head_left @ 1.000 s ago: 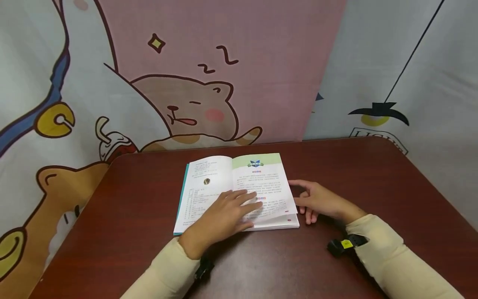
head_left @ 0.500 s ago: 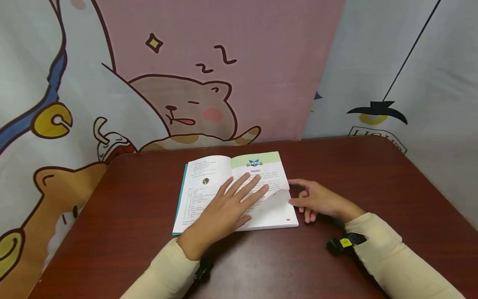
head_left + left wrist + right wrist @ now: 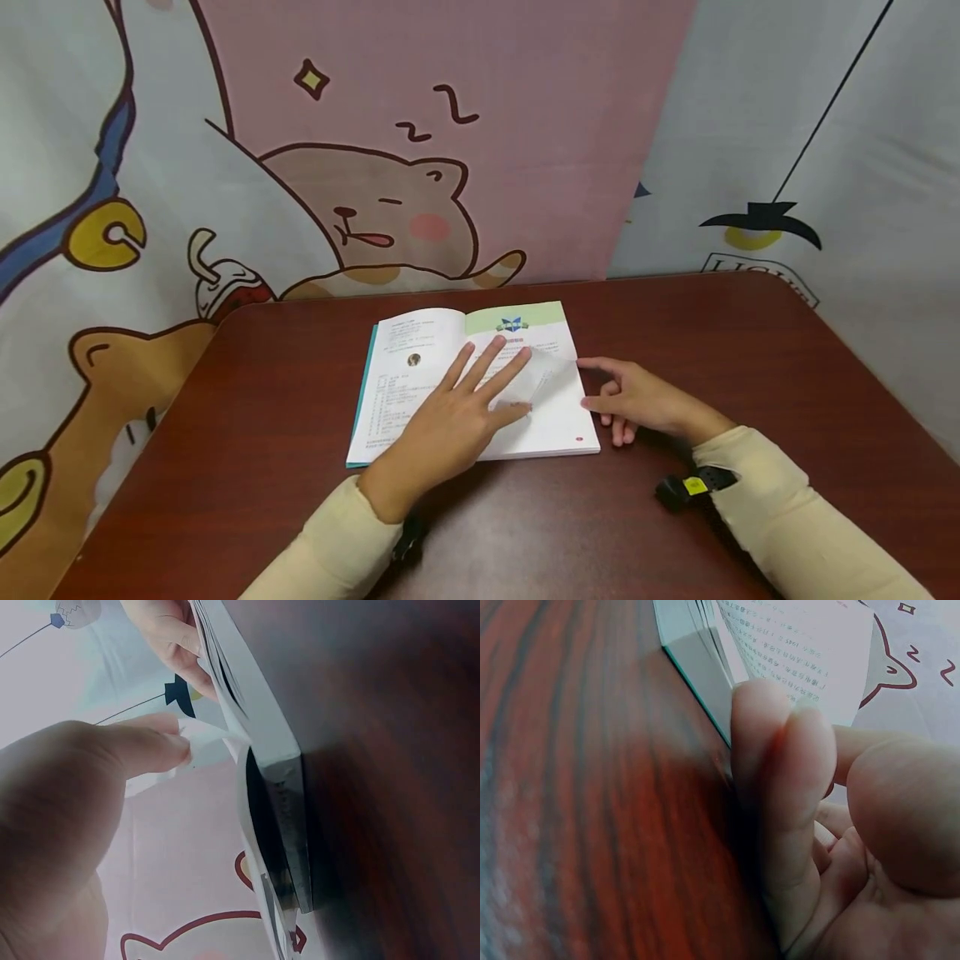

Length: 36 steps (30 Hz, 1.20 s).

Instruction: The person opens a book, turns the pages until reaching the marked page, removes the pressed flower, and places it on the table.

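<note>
An open book (image 3: 405,417) with a teal cover edge lies on the table. Across its inner pages stretches my left hand (image 3: 450,417), fingers straight and spread. Near its thumb, a page (image 3: 551,375) of the right half bends up and leftward, baring the white sheet beneath. In the left wrist view the thumb (image 3: 157,746) is against the lifted page (image 3: 202,735). My right hand (image 3: 641,404) rests at the book's right edge, index finger and thumb extended and apart, the other fingers curled under. Its fingertips are right beside the page block (image 3: 705,645) in the right wrist view.
The brown table (image 3: 262,375) extends around the book on all sides. Behind it hangs a cloth backdrop (image 3: 555,150) with cartoon animals. A black wrist device (image 3: 693,487) sits at the right cuff.
The right page's lower corner has risen and bent further up and left, showing more of the sheet below. My left hand's fingers have spread and reached farther up the page. The right hand stays put.
</note>
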Motion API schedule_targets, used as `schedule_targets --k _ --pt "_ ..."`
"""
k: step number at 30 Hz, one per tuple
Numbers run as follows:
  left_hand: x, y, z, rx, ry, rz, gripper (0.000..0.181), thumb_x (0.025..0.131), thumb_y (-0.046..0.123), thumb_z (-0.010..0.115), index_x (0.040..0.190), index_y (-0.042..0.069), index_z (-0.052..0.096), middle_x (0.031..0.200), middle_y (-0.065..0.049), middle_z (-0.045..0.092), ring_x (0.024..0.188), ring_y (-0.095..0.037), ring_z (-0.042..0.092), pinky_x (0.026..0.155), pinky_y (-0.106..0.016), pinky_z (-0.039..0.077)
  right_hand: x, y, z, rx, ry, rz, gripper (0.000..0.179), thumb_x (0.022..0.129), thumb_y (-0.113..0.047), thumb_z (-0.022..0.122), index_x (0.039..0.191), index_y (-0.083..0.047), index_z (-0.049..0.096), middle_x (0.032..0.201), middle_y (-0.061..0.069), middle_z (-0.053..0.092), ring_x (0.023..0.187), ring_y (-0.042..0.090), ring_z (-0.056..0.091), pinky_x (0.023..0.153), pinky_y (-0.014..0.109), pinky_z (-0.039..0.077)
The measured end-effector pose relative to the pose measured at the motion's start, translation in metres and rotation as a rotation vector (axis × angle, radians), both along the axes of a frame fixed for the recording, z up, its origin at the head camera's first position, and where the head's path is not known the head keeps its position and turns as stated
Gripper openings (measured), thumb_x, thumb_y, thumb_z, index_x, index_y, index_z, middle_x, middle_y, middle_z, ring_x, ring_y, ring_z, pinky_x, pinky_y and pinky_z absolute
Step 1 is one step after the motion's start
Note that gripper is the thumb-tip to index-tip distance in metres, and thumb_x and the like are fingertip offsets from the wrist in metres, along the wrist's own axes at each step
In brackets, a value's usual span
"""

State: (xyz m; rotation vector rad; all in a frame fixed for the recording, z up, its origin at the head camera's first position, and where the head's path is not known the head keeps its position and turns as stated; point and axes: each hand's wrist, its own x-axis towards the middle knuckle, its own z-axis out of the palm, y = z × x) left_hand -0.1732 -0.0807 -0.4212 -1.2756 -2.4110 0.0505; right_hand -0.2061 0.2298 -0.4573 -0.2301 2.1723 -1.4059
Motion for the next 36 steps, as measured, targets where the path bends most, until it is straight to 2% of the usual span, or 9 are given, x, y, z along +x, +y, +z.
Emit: schedule_targets --k 7,14,18,22,30,36 --pt "-0.0014 -0.0005 -0.0017 -0.008 -0.029 0.006 0.042 0.089 0.009 0.063 0.125 0.029 0.071 0.164 -0.004 0.031 0.157 -0.026 0.013 0.126 -0.046 0.015 -0.0007 0.0009 -0.0004 -0.003 0.001 0.005 0.078 0.094 -0.023 0.071 0.156 -0.01 0.026 0.072 0.011 0.059 0.047 0.019 0.065 0.045 0.036 0.055" --pt "0.0006 -0.0008 -0.0014 -0.06 -0.095 0.019 0.041 0.095 0.009 0.057 0.131 0.025 0.067 0.16 -0.002 0.04 0.155 -0.025 0.022 0.126 -0.042 0.017 0.0 0.0005 -0.0015 -0.006 -0.003 0.002 0.078 0.094 -0.022 0.07 0.156 -0.01 0.025 0.072 0.01 0.059 0.047 0.018 0.064 0.045 0.035 0.055" --pt "0.0013 -0.0005 -0.0016 -0.075 -0.122 0.043 0.042 0.094 0.021 0.065 0.136 0.026 0.063 0.159 -0.001 0.041 0.155 -0.024 0.023 0.126 -0.043 0.017 0.0003 0.0006 -0.002 -0.013 -0.001 0.004 0.077 0.094 -0.022 0.07 0.156 -0.01 0.025 0.072 0.01 0.059 0.047 0.018 0.064 0.045 0.035 0.055" --pt "0.0003 -0.0012 -0.0027 -0.088 -0.113 0.071 0.051 0.091 0.029 0.071 0.14 0.026 0.059 0.159 -0.002 0.042 0.154 -0.025 0.024 0.126 -0.043 0.016 -0.0002 0.0009 -0.0029 -0.017 0.005 0.005 0.077 0.094 -0.022 0.07 0.156 -0.011 0.026 0.072 0.01 0.058 0.047 0.018 0.064 0.044 0.035 0.054" --pt "-0.0009 -0.0033 -0.0049 -0.061 -0.094 0.058 0.047 0.094 0.013 0.061 0.141 0.02 0.059 0.156 -0.003 0.046 0.151 -0.023 0.032 0.125 -0.041 0.022 -0.0017 0.0003 -0.0022 -0.021 0.009 0.008 0.078 0.094 -0.023 0.071 0.156 -0.01 0.026 0.072 0.01 0.059 0.047 0.019 0.064 0.044 0.036 0.055" --pt "-0.0003 -0.0046 -0.005 -0.06 -0.122 0.058 0.046 0.094 0.009 0.058 0.139 0.018 0.06 0.157 -0.004 0.045 0.152 -0.023 0.03 0.125 -0.04 0.022 -0.002 0.0 -0.0014 -0.02 0.01 0.009 0.078 0.094 -0.023 0.071 0.156 -0.01 0.025 0.072 0.011 0.058 0.047 0.019 0.064 0.044 0.036 0.054"
